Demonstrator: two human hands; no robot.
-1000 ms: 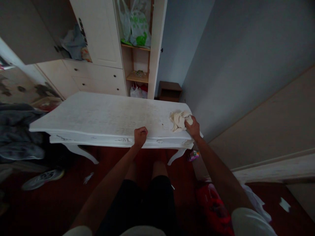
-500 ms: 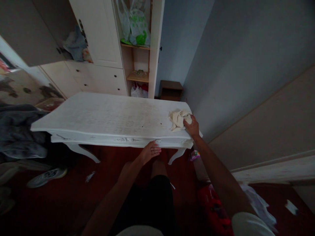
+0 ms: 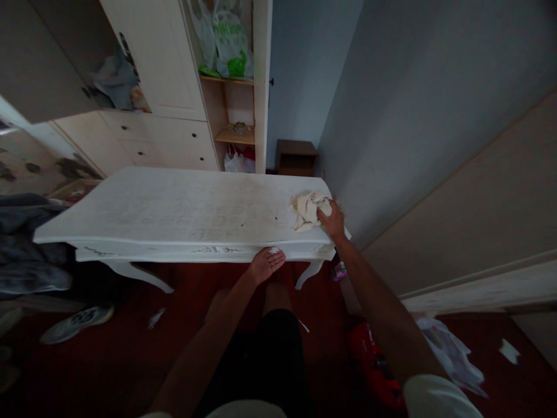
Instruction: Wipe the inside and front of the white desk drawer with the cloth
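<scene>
A crumpled cream cloth [image 3: 306, 210] lies on the right end of the white table [image 3: 174, 203]. My right hand [image 3: 333, 223] is closed on the cloth's right side, pressing it to the top near the right edge. Against the table's front, my left hand [image 3: 266, 265] rests beside a small white carved piece, its fingers stretched out and holding nothing. The tabletop has greyish smudges and a couple of small dark specks left of the cloth.
Behind the table stands a white cabinet [image 3: 178, 64] with bags on open shelves. A small brown stand [image 3: 296, 155] is in the far corner. To the right is a wall [image 3: 418, 116]. On the floor lie a shoe [image 3: 78, 325], a red bag [image 3: 374, 371] and a plastic bag [image 3: 452, 354].
My left hand has risen slightly against the table's front and now partly covers the carved piece. The right hand and cloth have hardly moved on the table; the whole view has shifted a little.
</scene>
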